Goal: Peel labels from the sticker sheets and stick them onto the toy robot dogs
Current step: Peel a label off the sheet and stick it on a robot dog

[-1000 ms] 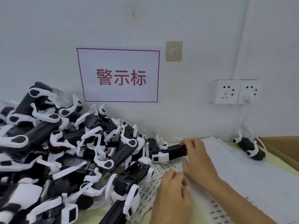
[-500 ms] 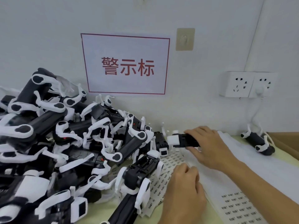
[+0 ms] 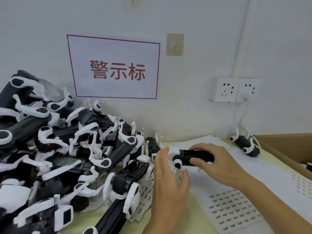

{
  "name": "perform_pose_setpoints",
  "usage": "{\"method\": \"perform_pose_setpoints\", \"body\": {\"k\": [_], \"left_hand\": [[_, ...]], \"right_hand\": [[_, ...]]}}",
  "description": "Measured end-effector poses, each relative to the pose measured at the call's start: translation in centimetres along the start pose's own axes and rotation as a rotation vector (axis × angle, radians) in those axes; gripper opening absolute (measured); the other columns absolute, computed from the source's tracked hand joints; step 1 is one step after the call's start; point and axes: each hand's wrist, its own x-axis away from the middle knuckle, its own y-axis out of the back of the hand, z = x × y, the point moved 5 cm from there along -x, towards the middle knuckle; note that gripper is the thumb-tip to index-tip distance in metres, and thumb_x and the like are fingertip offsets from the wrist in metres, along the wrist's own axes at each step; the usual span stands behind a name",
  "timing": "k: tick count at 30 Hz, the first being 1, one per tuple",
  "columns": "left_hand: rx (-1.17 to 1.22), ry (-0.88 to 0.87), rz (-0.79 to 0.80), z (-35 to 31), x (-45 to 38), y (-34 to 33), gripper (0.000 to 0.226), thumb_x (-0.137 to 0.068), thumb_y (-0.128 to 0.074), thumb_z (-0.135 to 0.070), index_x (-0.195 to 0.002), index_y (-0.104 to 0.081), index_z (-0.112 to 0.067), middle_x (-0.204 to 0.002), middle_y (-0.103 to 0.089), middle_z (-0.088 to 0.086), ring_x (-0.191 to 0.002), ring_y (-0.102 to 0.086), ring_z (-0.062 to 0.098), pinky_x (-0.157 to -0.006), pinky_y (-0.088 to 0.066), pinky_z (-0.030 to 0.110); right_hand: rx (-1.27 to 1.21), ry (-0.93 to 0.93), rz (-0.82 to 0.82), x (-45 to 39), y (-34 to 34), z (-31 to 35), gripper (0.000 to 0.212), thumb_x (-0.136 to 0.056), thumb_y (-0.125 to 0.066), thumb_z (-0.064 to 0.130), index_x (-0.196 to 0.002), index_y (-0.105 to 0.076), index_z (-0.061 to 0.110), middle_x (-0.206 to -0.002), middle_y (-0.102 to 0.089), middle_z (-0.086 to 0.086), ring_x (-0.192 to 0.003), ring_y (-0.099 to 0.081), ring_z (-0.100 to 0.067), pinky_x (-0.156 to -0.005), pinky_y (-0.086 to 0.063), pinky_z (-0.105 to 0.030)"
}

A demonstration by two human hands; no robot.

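- On the left of the worktop a heap of toy robot dogs lies against the wall. They are black with white legs, tangled and pointing many ways; I cannot count them exactly.
- On the wall above the heap hangs one sign with three red characters.
- One dog at the front of the heap has its long axis from lower left to upper right.
- The left hand is in the middle, fingers straight and a little apart, holding nothing, just beside the held dog.
- The held toy dog is above the sticker sheets, long axis almost level from left to right, white head end to the left.
- The right hand grips it, fingers curled over the black body, thumb below.
- The sticker sheets lie flat on the worktop under the hands; at least two are visible.
- One more dog lies far right near the wall, beside one cardboard box.
- Two wall sockets are above it.
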Motion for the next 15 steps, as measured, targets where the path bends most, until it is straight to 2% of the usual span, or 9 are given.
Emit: {"method": "perform_pose_setpoints", "body": {"k": [3, 5, 7, 9, 12, 14, 15], "left_hand": [[-0.003, 0.024, 0.018, 0.3, -0.2, 0.0, 0.055, -0.101, -0.055, -0.03, -0.149, -0.027, -0.036, -0.154, -0.022, -0.019, -0.132, -0.028, -0.015, -0.102, -0.035, 0.01], [0.001, 0.039, -0.001, 0.3, -0.3, 0.1, 0.045, -0.101, -0.055, -0.024, -0.14, -0.035, -0.038, -0.15, -0.024, -0.019, -0.123, -0.032, -0.022, -0.097, -0.045, 0.014], [-0.008, 0.048, 0.001, 0.2, -0.3, 0.1, 0.044, -0.1, -0.056, -0.019, -0.13, -0.036, -0.044, -0.144, -0.026, -0.019, -0.116, -0.035, -0.025, -0.092, -0.052, 0.023], [-0.032, 0.04, 0.009, 0.1, -0.2, 0.0, 0.045, -0.099, -0.057, -0.017, -0.129, -0.036, -0.043, -0.142, -0.026, -0.018, -0.113, -0.036, -0.025, -0.09, -0.052, 0.023], [-0.01, 0.041, -0.01, 0.4, -0.3, 0.1, 0.047, -0.1, -0.055, -0.012, -0.13, -0.036, -0.042, -0.143, -0.032, -0.018, -0.118, -0.039, -0.02, -0.095, -0.05, 0.021], [-0.004, 0.072, -0.01, 0.8, -0.4, 0.1, 0.051, -0.102, -0.052, -0.013, -0.143, -0.035, -0.038, -0.15, -0.035, -0.017, -0.13, -0.037, -0.013, -0.106, -0.044, 0.024], [-0.005, 0.091, 0.002, 1.0, -0.5, 0.1, 0.054, -0.104, -0.049, -0.015, -0.15, -0.03, -0.036, -0.157, -0.031, -0.017, -0.138, -0.03, -0.011, -0.113, -0.039, 0.025]], "right_hand": [[-0.043, 0.001, -0.035, 0.2, -1.1, 0.1, 0.026, -0.084, -0.078, 0.024, -0.103, -0.069, 0.038, -0.101, -0.068, 0.027, -0.1, -0.063, 0.004, -0.081, -0.042, -0.004], [-0.064, -0.021, -0.072, 0.5, -1.3, -0.1, 0.028, -0.084, -0.078, 0.023, -0.107, -0.069, 0.036, -0.101, -0.07, 0.021, -0.102, -0.062, 0.002, -0.082, -0.042, -0.005], [-0.081, -0.053, -0.085, 1.0, -1.3, -0.6, 0.036, -0.085, -0.077, 0.025, -0.115, -0.064, 0.04, -0.112, -0.067, 0.02, -0.11, -0.058, 0.004, -0.089, -0.042, -0.009], [-0.124, -0.115, -0.054, 1.8, -1.1, -1.1, 0.051, -0.087, -0.075, 0.029, -0.13, -0.053, 0.043, -0.127, -0.058, 0.025, -0.121, -0.05, 0.01, -0.097, -0.041, -0.014], [-0.156, -0.184, 0.003, 3.0, -0.8, -1.8, 0.07, -0.087, -0.074, 0.031, -0.145, -0.035, 0.043, -0.139, -0.045, 0.029, -0.128, -0.042, 0.014, -0.102, -0.038, -0.016], [-0.144, -0.2, 0.028, 3.9, -0.7, -2.0, 0.073, -0.088, -0.074, 0.031, -0.144, -0.03, 0.047, -0.138, -0.045, 0.029, -0.127, -0.043, 0.014, -0.102, -0.039, -0.017], [-0.137, -0.198, 0.031, 4.4, -0.7, -2.0, 0.072, -0.087, -0.074, 0.032, -0.142, -0.031, 0.049, -0.135, -0.048, 0.029, -0.125, -0.046, 0.013, -0.1, -0.041, -0.017]]}}
